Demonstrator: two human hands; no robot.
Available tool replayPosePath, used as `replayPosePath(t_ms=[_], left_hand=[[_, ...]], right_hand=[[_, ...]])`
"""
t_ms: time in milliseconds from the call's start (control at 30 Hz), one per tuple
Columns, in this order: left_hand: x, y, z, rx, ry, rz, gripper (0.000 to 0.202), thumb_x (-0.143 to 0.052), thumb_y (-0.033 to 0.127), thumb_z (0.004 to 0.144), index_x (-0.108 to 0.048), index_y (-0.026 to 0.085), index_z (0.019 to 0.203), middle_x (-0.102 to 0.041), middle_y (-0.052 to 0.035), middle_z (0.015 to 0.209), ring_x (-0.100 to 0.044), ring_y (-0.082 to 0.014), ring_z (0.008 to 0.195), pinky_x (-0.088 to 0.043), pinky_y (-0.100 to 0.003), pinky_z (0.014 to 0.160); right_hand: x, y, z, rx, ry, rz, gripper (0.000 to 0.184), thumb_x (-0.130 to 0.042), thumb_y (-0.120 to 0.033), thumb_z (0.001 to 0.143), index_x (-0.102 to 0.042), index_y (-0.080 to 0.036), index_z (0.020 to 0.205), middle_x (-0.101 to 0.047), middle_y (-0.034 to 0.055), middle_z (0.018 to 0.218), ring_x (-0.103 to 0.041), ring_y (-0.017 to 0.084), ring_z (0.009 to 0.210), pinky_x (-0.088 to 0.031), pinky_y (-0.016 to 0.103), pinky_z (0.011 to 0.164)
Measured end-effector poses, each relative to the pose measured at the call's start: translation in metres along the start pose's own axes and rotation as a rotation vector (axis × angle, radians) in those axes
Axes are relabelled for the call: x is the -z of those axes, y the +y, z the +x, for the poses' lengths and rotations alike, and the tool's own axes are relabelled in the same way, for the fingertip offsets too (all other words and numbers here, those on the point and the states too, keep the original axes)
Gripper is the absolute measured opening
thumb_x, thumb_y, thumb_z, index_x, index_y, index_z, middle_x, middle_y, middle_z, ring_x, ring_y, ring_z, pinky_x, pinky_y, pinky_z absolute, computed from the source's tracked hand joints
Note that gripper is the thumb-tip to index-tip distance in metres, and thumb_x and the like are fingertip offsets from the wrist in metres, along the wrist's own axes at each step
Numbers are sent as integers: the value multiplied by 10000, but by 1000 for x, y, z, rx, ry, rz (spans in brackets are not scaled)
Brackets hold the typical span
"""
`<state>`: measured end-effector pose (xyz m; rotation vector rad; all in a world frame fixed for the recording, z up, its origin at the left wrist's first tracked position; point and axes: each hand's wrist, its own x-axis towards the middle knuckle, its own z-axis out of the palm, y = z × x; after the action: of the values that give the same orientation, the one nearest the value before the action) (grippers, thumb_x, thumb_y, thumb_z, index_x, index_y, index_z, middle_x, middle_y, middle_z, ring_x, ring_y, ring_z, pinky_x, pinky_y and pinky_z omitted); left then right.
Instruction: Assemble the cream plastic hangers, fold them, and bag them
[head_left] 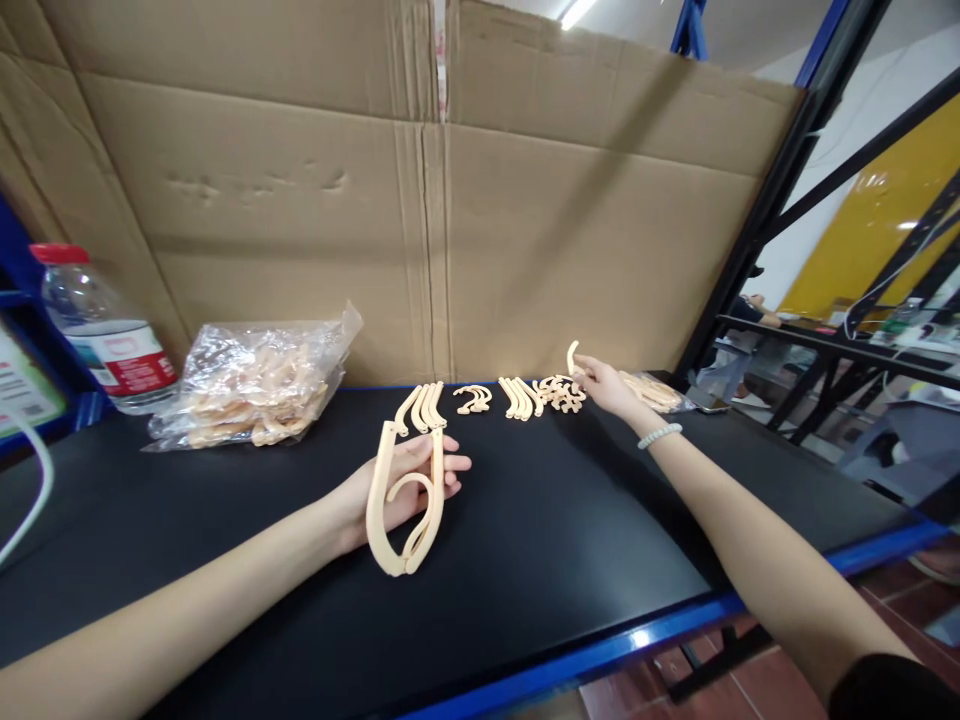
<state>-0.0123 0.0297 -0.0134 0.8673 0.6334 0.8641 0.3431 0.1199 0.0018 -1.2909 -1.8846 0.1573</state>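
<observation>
My left hand [409,480] rests palm-up on the black table top [570,560] and holds a cream plastic folded frame [405,505] with a hook piece inside it. My right hand [606,385] is stretched far forward and pinches a small curved cream piece [572,356] just above a heap of similar small pieces [559,392]. A pale bead bracelet [660,435] is on that wrist. Groups of curved cream parts lie in a row between the hands: long arms [424,405], small hooks [474,398] and more arms [519,397].
A clear plastic bag [255,385] of cream parts lies at the back left, beside a water bottle [101,335] with a red cap. A cardboard wall [450,200] stands behind the table. Another bag of parts [656,392] lies at the right. Black metal racking [825,350] rises on the right.
</observation>
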Motion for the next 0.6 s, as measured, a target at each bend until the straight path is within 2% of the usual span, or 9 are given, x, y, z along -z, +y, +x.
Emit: replayPosePath(t_ms=[133, 233, 300, 367, 433, 467, 533, 600], left_hand=[[-2, 2, -1, 1, 72, -27, 147, -628, 205, 871, -704, 131, 973, -721, -122, 963, -694, -198, 793, -567, -351, 828], [-4, 3, -3, -1, 103, -46, 151, -619, 172, 874, -708, 138, 991, -719, -101, 972, -697, -196, 840, -575, -321, 818], [-6, 4, -5, -1, 105, -53, 164, -611, 154, 877, -707, 140, 1009, -717, -85, 931, -695, -184, 831, -580, -305, 800], [-8, 4, -6, -1, 109, -60, 177, -594, 148, 887, -704, 137, 1025, -713, -72, 873, -693, -172, 798, -586, -294, 770], [-9, 4, -7, -1, 117, -56, 180, -571, 143, 899, -704, 128, 1019, -710, -68, 825, -690, -158, 740, -588, -275, 720], [-10, 4, -7, 3, 120, -45, 182, -563, 141, 903, -703, 124, 1018, -710, -70, 811, -688, -153, 710, -587, -263, 685], [-11, 4, -8, 21, 116, -10, 189, -556, 144, 907, -696, 116, 1030, -713, -83, 802, -685, -153, 676, -576, -242, 632], [-12, 5, -8, 37, 101, 19, 198, -556, 147, 907, -684, 105, 1052, -716, -97, 808, -691, -161, 690, -569, -235, 628]], right_hand=[[-9, 14, -2, 12, 42, -78, 167, -574, -309, 955, -614, -152, 996, -618, 51, 979, -603, 157, 810, -529, 326, 736], [-19, -3, -6, 59, 79, -83, 134, -529, -243, 962, -619, -145, 946, -611, 88, 945, -584, 209, 890, -485, 390, 831], [-29, -35, -14, 126, 82, -56, 148, -485, -212, 969, -613, -144, 999, -609, 118, 979, -567, 243, 963, -451, 416, 884], [-40, -80, -28, 258, 30, -2, 167, -522, -235, 959, -587, -184, 1104, -614, 88, 1065, -556, 222, 1020, -432, 387, 934], [-51, -127, -49, 563, -154, 85, 279, -584, -297, 939, -547, -196, 1196, -598, 82, 1157, -526, 220, 1093, -393, 386, 991], [-55, -147, -59, 692, -254, 106, 298, -606, -338, 929, -550, -193, 1183, -604, 74, 1149, -521, 214, 1096, -385, 371, 998], [-63, -176, -79, 877, -384, 60, 322, -615, -419, 915, -570, -170, 1115, -608, 80, 1142, -502, 218, 1117, -357, 359, 1018], [-71, -188, -91, 1008, -426, -67, 209, -535, -353, 967, -593, -170, 1051, -630, 60, 1019, -518, 210, 1052, -340, 365, 1010]])
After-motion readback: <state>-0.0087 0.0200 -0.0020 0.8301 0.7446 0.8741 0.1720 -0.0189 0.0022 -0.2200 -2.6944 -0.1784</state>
